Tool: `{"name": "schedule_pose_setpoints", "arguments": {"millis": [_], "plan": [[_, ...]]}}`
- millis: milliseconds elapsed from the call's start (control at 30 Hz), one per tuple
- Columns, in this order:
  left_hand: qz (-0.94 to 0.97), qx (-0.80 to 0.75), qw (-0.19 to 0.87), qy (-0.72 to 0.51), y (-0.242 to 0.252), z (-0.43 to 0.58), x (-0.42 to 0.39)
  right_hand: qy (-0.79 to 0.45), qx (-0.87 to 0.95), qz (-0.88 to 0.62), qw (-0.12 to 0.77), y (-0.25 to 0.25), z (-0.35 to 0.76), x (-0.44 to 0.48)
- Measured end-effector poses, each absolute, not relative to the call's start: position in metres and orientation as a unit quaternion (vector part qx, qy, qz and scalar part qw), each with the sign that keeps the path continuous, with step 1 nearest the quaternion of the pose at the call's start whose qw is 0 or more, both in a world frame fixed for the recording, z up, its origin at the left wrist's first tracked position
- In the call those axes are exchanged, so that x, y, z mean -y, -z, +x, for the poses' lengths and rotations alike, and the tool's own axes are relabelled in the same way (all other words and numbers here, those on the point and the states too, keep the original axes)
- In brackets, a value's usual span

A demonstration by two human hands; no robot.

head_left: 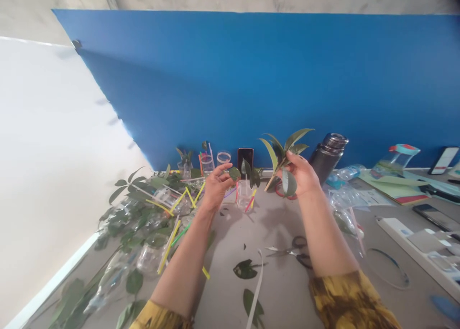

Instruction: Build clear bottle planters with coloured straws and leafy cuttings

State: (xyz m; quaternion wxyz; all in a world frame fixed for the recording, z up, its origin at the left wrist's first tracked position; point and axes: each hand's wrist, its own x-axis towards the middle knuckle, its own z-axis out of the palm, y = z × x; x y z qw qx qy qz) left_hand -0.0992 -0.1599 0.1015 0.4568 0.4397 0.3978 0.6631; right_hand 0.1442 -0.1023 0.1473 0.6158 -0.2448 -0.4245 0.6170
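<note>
Green leafy cutting (283, 149) sits clamped in the right hand (301, 175), the left hand (215, 187) pinching a small leaf (235, 173), hands apart.

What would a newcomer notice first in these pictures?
A large blue panel fills the upper part of the view. Below it, at the centre, the right hand raises a leafy plant cutting, while the left hand pinches a leaf. At lower left, leafy stems lie among coloured straws.

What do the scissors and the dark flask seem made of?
The scissors look like steel, from the blades' bright sheen, with black plastic handles. The flask seems matte coated metal, its cap glinting like steel, though plastic is possible.
</note>
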Motion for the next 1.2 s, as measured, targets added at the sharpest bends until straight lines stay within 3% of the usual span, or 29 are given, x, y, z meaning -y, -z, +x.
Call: {"name": "schedule_pose_setpoints", "arguments": {"millis": [800, 1200], "plan": [[0.544, -0.49, 0.286, -0.618, -0.094, -0.092, 0.162, -0.592, 0.456, -0.235, 0.622, -0.153, 0.142, 0.109], [0.574, -0.488, 0.263, -0.602, -0.091, -0.089, 0.163, -0.586, 0.444, -0.241, 0.634, -0.153, 0.144, 0.107]]}}
